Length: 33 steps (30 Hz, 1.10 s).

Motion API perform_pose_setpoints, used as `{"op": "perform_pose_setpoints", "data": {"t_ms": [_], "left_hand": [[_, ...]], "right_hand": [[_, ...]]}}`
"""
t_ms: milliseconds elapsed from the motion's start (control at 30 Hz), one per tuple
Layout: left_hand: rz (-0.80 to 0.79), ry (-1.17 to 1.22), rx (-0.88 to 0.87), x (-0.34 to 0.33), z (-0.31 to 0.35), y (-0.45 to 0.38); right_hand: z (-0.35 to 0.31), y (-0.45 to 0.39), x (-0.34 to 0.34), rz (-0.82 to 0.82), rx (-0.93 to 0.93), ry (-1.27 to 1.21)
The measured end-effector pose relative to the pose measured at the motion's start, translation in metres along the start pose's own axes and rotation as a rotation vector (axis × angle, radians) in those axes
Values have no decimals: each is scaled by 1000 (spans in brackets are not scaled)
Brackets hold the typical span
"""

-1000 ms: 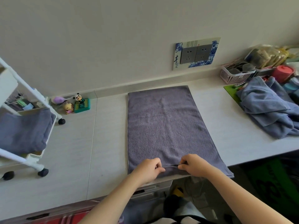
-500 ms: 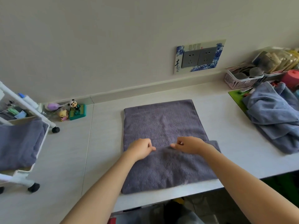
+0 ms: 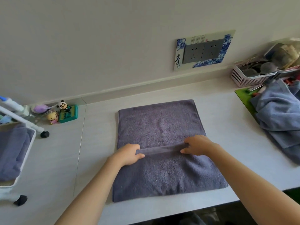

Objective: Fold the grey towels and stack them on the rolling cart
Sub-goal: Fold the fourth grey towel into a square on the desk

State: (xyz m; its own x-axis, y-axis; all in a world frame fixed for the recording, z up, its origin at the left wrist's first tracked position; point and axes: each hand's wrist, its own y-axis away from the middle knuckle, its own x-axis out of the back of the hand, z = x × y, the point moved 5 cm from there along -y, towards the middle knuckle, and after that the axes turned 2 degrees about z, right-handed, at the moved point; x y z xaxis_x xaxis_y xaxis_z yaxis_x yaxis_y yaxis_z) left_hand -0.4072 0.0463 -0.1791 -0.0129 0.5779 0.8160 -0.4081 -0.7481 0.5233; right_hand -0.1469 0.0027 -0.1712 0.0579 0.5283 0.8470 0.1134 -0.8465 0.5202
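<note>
A grey towel (image 3: 159, 127) lies flat in the middle of the white counter (image 3: 227, 120), its near half folded up over the far half. My left hand (image 3: 129, 154) and my right hand (image 3: 197, 145) each pinch the folded hem, which stretches taut between them above the towel's middle. The white rolling cart (image 3: 27, 151) stands at the left edge, with a folded grey towel (image 3: 12, 151) in its tray.
A loose heap of blue-grey towels (image 3: 279, 117) lies at the right on a green mat (image 3: 241, 96). A pink basket (image 3: 248, 77) stands behind it. Small toy figures (image 3: 63, 111) sit by the wall at the left. A wall socket (image 3: 203, 51) is above the counter.
Both hands have carried the towel's near edge away from me, over the far half, and have spread apart along the hem.
</note>
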Motion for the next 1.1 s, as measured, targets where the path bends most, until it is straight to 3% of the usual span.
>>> {"op": "perform_pose_setpoints", "data": {"t_ms": [200, 500, 733, 933, 1100], "left_hand": [[121, -258, 28, -4, 2, -10], [197, -151, -1, -9, -9, -14], [218, -160, 49, -9, -5, -16], [282, -208, 89, -11, 1, -9], [305, -230, 106, -11, 0, -7]], "right_hand": [[10, -10, -6, 104, -107, -38], [11, -12, -12, 254, -179, -71], [9, -14, -14, 228, -242, -21], [12, -6, -16, 219, -108, 19], [21, -7, -15, 223, -147, -60]]}}
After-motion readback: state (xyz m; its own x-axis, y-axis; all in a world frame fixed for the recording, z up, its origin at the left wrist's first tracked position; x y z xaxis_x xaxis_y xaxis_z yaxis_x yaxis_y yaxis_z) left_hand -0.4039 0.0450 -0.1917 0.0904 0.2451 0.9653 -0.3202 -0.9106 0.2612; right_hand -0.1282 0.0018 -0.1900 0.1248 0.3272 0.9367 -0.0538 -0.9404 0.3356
